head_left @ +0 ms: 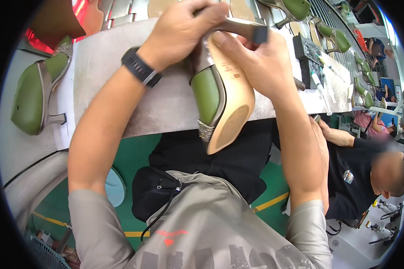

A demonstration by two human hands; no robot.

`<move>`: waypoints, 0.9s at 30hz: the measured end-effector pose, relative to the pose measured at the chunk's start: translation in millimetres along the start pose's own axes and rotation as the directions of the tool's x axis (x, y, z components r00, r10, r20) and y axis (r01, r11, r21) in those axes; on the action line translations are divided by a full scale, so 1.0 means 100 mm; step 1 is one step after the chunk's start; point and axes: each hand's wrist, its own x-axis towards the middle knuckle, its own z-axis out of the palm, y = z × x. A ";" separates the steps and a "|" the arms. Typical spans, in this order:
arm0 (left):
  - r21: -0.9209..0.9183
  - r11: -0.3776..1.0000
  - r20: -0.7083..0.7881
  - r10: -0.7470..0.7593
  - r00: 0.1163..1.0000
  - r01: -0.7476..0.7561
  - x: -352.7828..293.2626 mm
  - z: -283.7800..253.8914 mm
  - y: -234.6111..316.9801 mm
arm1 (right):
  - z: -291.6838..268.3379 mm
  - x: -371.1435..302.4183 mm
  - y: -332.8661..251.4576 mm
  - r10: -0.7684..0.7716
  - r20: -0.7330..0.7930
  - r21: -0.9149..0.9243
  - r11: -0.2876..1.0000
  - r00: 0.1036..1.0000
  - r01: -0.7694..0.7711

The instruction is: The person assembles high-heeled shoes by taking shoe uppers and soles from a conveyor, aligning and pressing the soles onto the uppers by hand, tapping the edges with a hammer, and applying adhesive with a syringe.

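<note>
A green heeled shoe (206, 93) is tilted toe-down above the bench edge, its tan sole (231, 121) turned toward me. It has a metallic strap, a sparkly trim at the toe and a grey-brown heel with a dark tip. My right hand (265, 62) is closed on it, thumb pressed against the sole near the heel; its other fingers are mostly hidden. My left hand (179, 31), below a black watch (141, 67), is curled closed at the heel end of the same shoe. Its fingertips are slightly blurred and partly hidden.
Another green shoe (31, 101) lies on the left. Several syringes (321, 87) and a dark block (307, 51) rest on the bench (98, 89) at right. More green shoes (334, 38) stand along a conveyor beyond. A co-worker (359, 170) sits close on my right.
</note>
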 end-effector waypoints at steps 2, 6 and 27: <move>0.016 0.999 -0.217 0.031 0.976 -0.028 -0.21 -0.08 0.02 | -0.08 0.03 -0.11 -0.053 0.073 -0.139 0.988 0.996 0.063; 0.256 0.963 -0.393 0.179 0.902 -0.080 -0.90 -0.07 0.40 | -0.10 -0.16 -0.15 -0.354 0.152 -0.369 0.846 0.923 0.386; 0.646 0.738 -0.106 0.343 0.933 -0.197 -1.37 0.24 0.53 | -0.01 -0.35 -0.41 -0.225 0.286 -0.420 0.844 0.931 0.333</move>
